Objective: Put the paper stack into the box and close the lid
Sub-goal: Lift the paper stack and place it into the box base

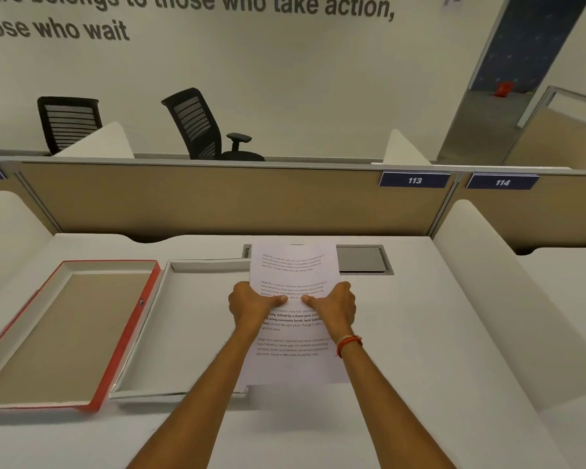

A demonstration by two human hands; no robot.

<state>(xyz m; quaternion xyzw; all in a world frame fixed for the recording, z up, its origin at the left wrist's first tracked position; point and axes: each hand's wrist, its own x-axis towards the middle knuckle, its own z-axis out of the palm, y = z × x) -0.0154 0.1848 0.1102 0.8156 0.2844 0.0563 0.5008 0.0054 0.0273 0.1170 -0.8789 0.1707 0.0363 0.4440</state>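
A white paper stack (293, 269) with printed text is held up above the desk, over the right edge of the open box. My left hand (251, 304) grips its left side and my right hand (334, 306) grips its right side, thumbs on top. The box (183, 333) is a shallow white tray lying open in the middle left of the desk. Its lid (65, 333), red-edged with a brown inside, lies flat to the left of the tray, joined along a red spine.
The white desk (420, 333) has a grey cable hatch (362, 258) at the back right of the paper. A beige partition (217, 198) runs behind, white side dividers flank the desk, and two black office chairs stand beyond.
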